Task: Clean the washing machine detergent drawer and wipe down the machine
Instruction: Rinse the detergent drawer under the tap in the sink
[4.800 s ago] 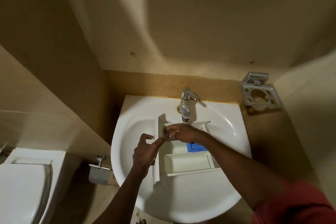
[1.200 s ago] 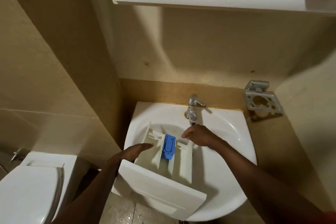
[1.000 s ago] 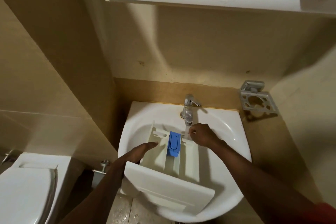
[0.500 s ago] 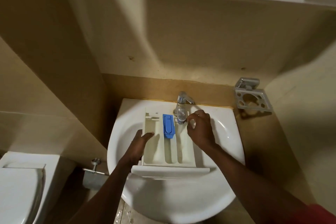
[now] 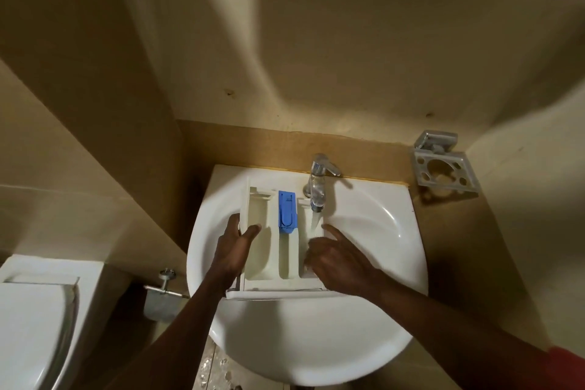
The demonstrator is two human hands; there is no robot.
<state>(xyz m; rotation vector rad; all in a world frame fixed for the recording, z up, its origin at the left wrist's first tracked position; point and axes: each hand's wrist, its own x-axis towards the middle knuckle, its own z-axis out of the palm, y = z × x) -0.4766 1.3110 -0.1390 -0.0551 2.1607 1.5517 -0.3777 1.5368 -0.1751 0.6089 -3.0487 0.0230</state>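
Rinsing drawer [image 5: 267,250] in sink [image 5: 316,358] under running tap [image 5: 318,187], gripping its left wall with left hand [image 5: 234,250], touching right compartment with right hand [image 5: 342,260], grasp unclear. Next, likely: shifting other compartments under stream.

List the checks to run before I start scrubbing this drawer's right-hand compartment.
1. The white plastic detergent drawer lies inside the white ceramic sink: ok.
2. The left hand grips the drawer's left wall: ok.
3. Water runs from the chrome tap into the right compartment: ok.
4. The right hand is at that compartment: ok. Cloth or brush in it: cannot tell.
5. The blue plastic insert taken out for cleaning: not ok, it sits in the middle compartment.
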